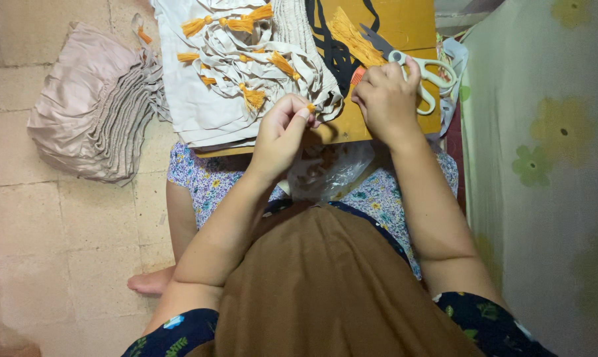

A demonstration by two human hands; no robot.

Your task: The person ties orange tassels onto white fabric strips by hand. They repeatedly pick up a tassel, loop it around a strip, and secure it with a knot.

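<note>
My left hand (282,129) pinches a small orange bead or tassel tip (311,107) at the end of a beige cord from the pile of beige cloth strips with orange tassels (246,66). My right hand (386,99) holds white-handled scissors (426,71) and a small orange piece (357,76) by its fingertips. Both hands work over a brown cardboard board (404,26) resting on my lap. A bundle of orange thread (352,36) lies on the board beside black strips (332,46).
A stack of folded pinkish-beige cloth (90,106) lies on the tiled floor (61,231) to the left. A crumpled clear plastic bag (328,173) sits on my floral lap. A pale green flowered fabric surface (543,165) runs along the right.
</note>
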